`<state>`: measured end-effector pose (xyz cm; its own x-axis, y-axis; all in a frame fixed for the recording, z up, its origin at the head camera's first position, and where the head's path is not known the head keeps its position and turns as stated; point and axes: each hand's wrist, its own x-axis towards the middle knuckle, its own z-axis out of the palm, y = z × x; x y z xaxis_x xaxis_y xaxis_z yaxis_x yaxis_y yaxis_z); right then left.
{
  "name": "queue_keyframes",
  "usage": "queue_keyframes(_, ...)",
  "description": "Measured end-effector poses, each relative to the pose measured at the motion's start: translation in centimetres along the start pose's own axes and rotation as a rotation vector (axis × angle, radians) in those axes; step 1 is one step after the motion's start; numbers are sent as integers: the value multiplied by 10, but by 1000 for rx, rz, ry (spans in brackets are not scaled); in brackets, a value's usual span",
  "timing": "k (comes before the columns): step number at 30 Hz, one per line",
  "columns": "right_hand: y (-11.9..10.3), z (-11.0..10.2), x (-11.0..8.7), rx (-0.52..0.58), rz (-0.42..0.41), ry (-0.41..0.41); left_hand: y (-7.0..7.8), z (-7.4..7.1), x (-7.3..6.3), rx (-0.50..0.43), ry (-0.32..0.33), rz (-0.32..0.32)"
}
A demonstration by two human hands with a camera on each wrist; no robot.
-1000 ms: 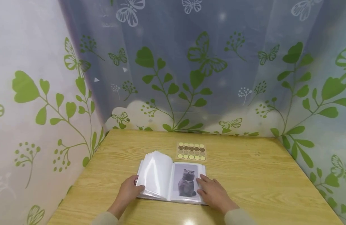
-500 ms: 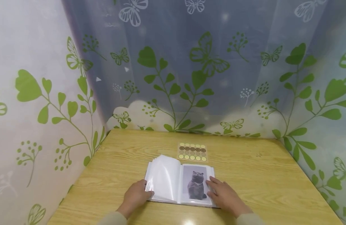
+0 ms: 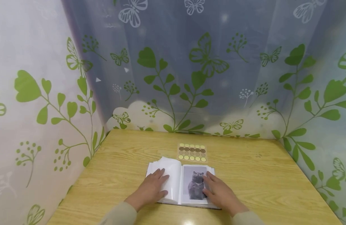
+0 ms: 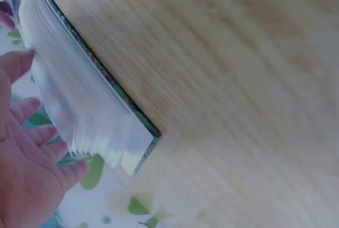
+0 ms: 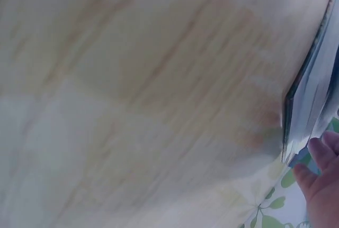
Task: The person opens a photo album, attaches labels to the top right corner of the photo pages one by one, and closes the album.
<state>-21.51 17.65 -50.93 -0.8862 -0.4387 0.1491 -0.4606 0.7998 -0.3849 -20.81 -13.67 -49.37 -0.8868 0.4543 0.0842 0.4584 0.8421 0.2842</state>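
A photo album (image 3: pixel 173 184) lies spread on the table, its left page white and glossy. The right page shows a picture of a grey cat (image 3: pixel 196 186) in a clear sleeve. My left hand (image 3: pixel 150 189) lies over the left page with its fingers spread. In the left wrist view, the thick stack of album pages (image 4: pixel 79 85) fans beside that hand's fingers, above a dark patterned cover. My right hand (image 3: pixel 220 190) rests on the right page's outer edge, fingers extended and partly over the cat picture.
A sheet of round stickers (image 3: pixel 192 152) in yellow and brown rows lies just behind the album on the wooden table (image 3: pixel 246 175). Curtains (image 3: pixel 173 62) with green leaves and butterflies stand along the table's back and sides.
The album has shifted to the right. My left hand has let go of the left edge and moved onto the left page. The right hand has moved slightly inward over the right page.
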Motion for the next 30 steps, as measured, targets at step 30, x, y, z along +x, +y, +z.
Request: queue_keyframes(30,8,-13,-1,-22,56,-160,-11,-2,-6,49,-62,48)
